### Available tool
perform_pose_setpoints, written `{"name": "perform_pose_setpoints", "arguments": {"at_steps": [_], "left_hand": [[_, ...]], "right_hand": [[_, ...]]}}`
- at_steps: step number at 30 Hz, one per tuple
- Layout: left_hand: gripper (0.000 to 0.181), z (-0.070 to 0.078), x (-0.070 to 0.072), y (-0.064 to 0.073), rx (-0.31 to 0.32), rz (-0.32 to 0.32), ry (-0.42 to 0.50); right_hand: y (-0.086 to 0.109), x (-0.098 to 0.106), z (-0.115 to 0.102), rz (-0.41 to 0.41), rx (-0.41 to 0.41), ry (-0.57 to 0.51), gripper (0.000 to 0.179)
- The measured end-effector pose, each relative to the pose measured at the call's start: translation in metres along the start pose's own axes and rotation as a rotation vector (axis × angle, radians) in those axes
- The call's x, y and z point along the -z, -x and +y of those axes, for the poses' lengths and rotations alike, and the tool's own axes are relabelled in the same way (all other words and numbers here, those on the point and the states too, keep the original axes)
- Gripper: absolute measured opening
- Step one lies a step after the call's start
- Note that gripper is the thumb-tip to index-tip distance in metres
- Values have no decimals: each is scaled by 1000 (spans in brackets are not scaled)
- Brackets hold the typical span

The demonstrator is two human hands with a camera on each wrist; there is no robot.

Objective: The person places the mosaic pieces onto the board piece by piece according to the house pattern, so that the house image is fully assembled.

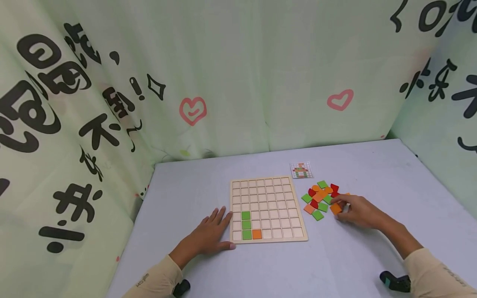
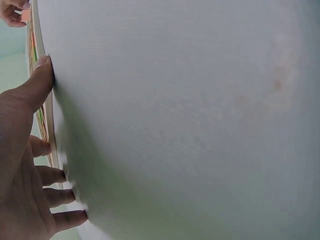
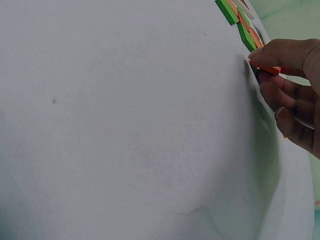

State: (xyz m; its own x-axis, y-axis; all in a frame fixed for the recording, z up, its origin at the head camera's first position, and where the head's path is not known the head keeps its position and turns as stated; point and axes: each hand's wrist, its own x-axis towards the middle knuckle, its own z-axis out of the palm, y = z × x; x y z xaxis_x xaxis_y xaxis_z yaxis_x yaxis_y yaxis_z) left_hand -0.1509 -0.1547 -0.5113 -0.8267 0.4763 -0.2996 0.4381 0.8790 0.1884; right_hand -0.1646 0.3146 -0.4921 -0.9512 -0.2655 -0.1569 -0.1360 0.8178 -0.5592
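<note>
A wooden grid board (image 1: pixel 276 210) lies on the table. Three green square tiles (image 1: pixel 246 224) stand in a column near its lower left, and one orange square tile (image 1: pixel 257 234) fills a cell in the bottom row. My left hand (image 1: pixel 210 232), fingers spread, rests at the board's left edge, the thumb by its lower corner. Over at the pile's right side, my right hand (image 1: pixel 358 212) pinches an orange square tile (image 1: pixel 336 208) between thumb and fingers; the right wrist view shows this tile (image 3: pixel 270 68) edge-on.
Right of the board lies a loose pile of green, orange and red tiles (image 1: pixel 319 196), some overlapping. A small pattern card (image 1: pixel 301 170) sits beyond the board's upper right corner. Curtains with black lettering and pink hearts (image 1: pixel 192 111) hang behind the white-covered table (image 1: pixel 275 273).
</note>
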Motion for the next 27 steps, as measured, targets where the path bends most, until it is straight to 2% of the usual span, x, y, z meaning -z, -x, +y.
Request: {"name": "perform_pose_setpoints", "arguments": {"at_steps": [19, 27], "left_hand": [[99, 2, 5, 3, -4, 7, 24], [100, 2, 5, 3, -3, 6, 21]], "right_hand": [[0, 0, 2, 16, 17, -81, 31], [0, -5, -7, 14, 64, -188, 29]]}}
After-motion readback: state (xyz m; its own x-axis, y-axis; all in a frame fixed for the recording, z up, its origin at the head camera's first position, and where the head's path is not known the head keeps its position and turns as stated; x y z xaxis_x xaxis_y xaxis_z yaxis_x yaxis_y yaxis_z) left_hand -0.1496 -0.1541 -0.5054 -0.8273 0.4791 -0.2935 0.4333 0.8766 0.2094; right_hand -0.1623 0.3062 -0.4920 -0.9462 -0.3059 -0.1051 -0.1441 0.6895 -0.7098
